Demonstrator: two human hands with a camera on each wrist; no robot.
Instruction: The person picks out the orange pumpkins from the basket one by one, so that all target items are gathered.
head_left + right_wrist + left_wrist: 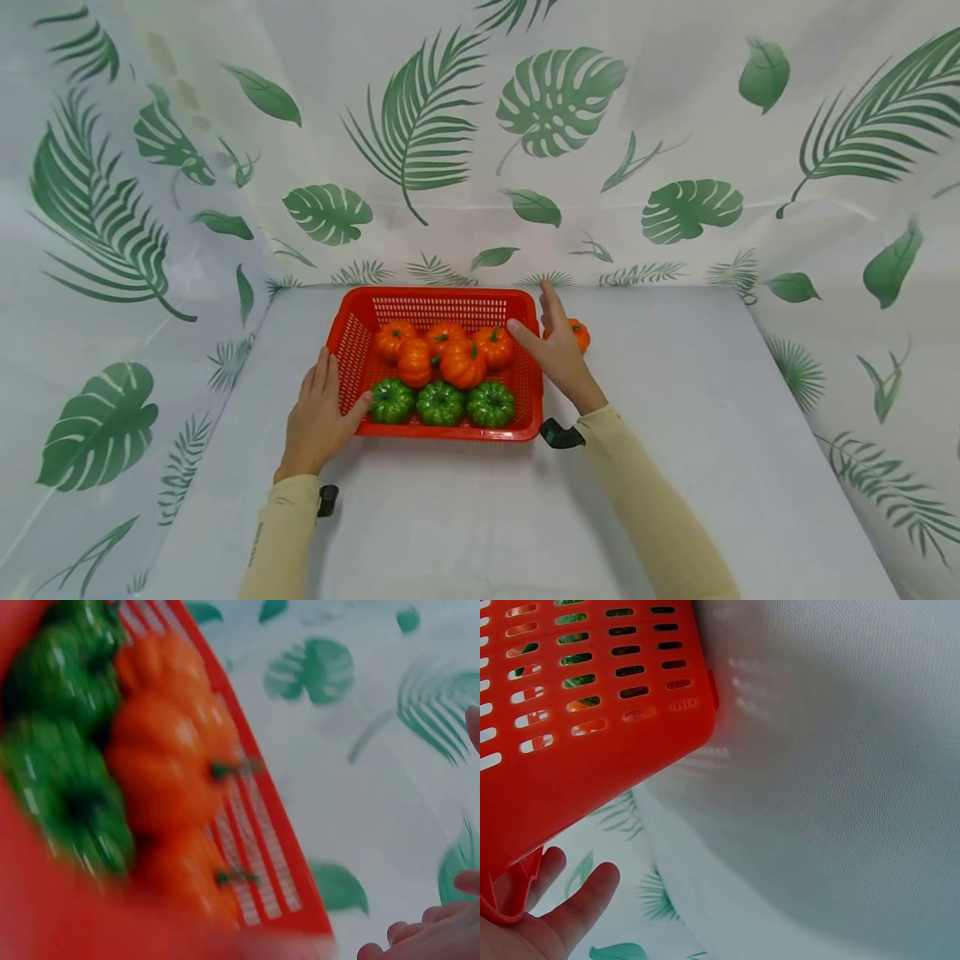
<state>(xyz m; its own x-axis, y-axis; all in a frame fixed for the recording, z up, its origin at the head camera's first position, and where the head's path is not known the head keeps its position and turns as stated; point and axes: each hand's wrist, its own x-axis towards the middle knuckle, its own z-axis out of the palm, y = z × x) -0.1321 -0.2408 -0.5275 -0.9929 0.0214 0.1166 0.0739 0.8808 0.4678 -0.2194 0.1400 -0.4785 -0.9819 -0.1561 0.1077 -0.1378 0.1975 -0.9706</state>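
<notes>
A red plastic basket [531, 367] with slotted walls holds several small orange pumpkins [462, 364] and a front row of three green pumpkins [440, 404]. At its left wall, my left hand [317, 421] has its fingers extended along the outside and its thumb at the near-left corner. In the left wrist view, fingers [585, 904] show straight below the basket's rim. My right hand [561, 354] is at the right side, fingers straight and pointing away, thumb spread toward the rim. Partly hidden behind this hand, another orange pumpkin [580, 335] lies outside the basket.
The basket stands on a white-covered table [712, 433]. Behind and to both sides hangs a white sheet printed with green leaves [562, 100]. Dark wrist devices [561, 434] are strapped under both forearms.
</notes>
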